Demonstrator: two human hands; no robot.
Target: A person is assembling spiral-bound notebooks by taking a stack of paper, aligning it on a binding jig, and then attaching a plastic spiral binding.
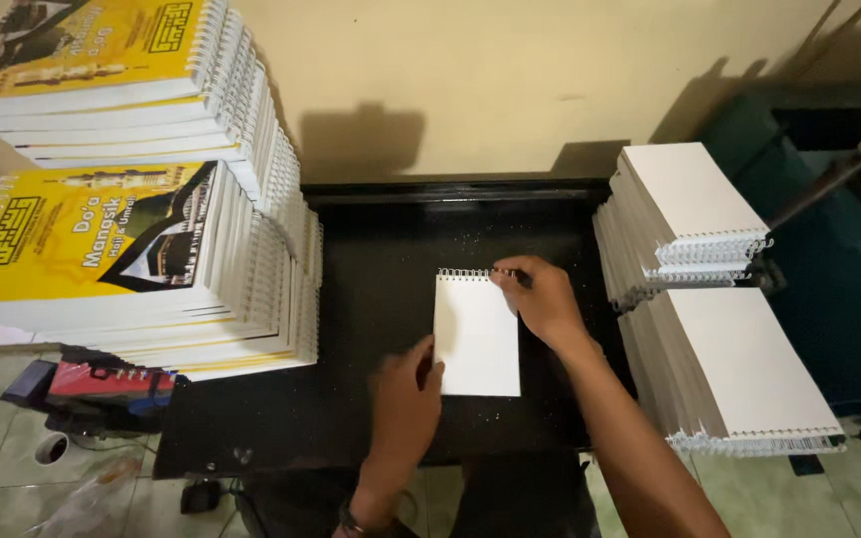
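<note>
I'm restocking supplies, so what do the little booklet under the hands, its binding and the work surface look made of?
Booklet: matte white paper or card, flat and unglossy. Binding: thin wire coil, probably metal, with pale loops. Work surface: black, slightly glossy with speckles, maybe coated metal or laminate.

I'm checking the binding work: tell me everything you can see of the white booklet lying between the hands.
The white booklet is a small upright rectangle with a plain white paper-like cover and a wire spiral along its top edge. It lies flat and closed on the black table. The left hand presses its lower left edge; the right hand pinches the spiral at the top right corner.
</note>
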